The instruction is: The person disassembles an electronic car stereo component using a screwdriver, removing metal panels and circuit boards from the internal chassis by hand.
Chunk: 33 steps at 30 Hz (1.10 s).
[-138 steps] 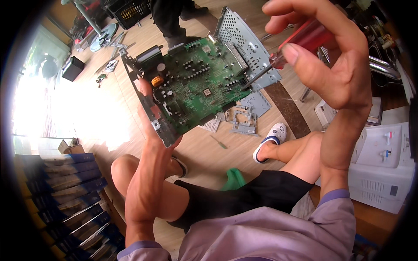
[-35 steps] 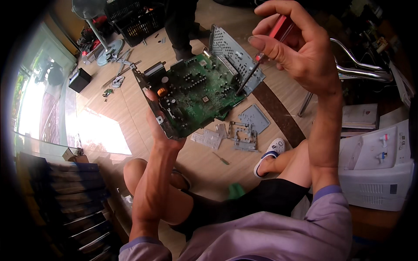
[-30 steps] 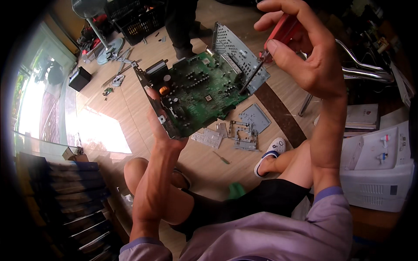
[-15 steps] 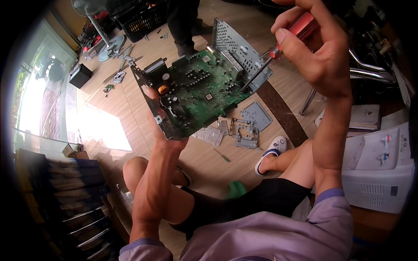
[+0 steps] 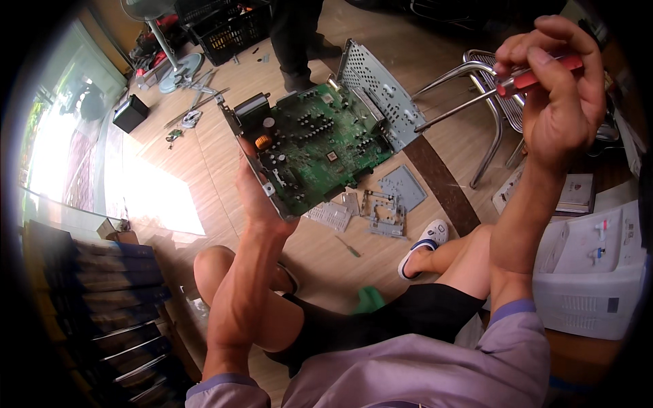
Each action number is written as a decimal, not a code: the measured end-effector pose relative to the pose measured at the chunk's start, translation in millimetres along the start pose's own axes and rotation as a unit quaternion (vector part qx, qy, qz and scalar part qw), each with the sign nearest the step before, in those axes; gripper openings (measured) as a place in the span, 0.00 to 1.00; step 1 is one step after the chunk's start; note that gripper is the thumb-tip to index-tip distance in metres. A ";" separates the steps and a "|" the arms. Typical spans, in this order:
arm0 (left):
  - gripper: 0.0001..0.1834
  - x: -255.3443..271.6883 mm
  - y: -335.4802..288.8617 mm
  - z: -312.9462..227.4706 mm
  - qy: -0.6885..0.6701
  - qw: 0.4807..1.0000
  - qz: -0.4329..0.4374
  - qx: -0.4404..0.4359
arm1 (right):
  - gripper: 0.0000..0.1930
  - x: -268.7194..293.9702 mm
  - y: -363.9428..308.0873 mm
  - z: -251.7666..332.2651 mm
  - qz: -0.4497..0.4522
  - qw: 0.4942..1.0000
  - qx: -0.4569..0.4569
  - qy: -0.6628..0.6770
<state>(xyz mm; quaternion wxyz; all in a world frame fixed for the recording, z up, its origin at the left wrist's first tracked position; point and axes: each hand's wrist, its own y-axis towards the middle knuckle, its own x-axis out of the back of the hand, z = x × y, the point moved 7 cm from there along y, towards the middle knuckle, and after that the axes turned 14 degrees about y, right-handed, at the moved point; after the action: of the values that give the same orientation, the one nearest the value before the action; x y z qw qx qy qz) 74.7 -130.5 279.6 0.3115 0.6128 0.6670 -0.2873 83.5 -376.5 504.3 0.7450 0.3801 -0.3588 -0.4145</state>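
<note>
My left hand (image 5: 257, 194) grips the near left edge of a green circuit board (image 5: 309, 163) in a metal frame, holding it up above the floor. A perforated metal plate (image 5: 382, 85) stands up along the board's right far side. In my right hand (image 5: 561, 102) is a screwdriver (image 5: 527, 83) with a red handle and a long shaft. Its tip meets the outer face of the perforated plate near the lower right edge; whether it sits on a screw is too small to tell. The fingers of my left hand are partly hidden beneath the board.
Loose metal plates (image 5: 403, 187) and a bracket (image 5: 386, 212) lie on the floor below the board, near a small green-handled screwdriver (image 5: 348, 246). Another person's legs (image 5: 292, 47) stand beyond. A metal chair (image 5: 493, 102) is at the right, above a white dispenser panel (image 5: 588, 272).
My right hand has swung right and slightly down with the screwdriver. Its tip has moved from the board's right corner to the outer side of the perforated plate.
</note>
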 end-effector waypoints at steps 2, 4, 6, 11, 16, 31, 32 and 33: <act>0.31 4.4 -0.5 -1.5 0.012 1.000 -0.013 -0.003 | 0.12 -21.9 -1.7 -8.2 -0.004 1.000 0.028 -0.007; 0.31 5.6 0.8 0.4 0.020 1.000 -0.020 -0.001 | 0.12 -22.3 3.2 -4.4 -0.010 0.999 0.051 0.007; 0.31 4.7 0.7 0.8 -0.004 1.000 0.007 0.001 | 0.13 -23.1 8.0 10.2 -0.018 0.990 0.128 0.046; 0.33 1.6 2.9 2.5 0.037 0.998 -0.043 0.005 | 0.15 -15.0 2.0 43.6 -0.095 0.993 0.034 -0.068; 0.33 5.4 1.3 4.4 0.016 0.998 -0.052 0.010 | 0.08 -53.9 -11.5 6.4 0.132 0.945 -0.107 -0.281; 0.30 1.5 2.2 5.7 0.032 0.997 -0.066 -0.002 | 0.02 -97.2 -86.7 -104.6 0.327 0.750 -0.266 -0.510; 0.30 2.1 2.2 4.8 0.034 0.997 -0.075 -0.010 | 0.02 -97.6 -86.9 -105.8 0.327 0.750 -0.265 -0.510; 0.30 2.7 2.1 3.9 0.036 0.996 -0.083 -0.017 | 0.02 -97.6 -87.7 -107.8 0.328 0.750 -0.274 -0.504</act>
<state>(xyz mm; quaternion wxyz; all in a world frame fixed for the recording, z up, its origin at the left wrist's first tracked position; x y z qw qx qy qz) 76.9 -131.6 275.0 0.2727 0.5598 0.7313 -0.2781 105.9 -292.9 358.3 0.6180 -0.2455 -0.6565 -0.3561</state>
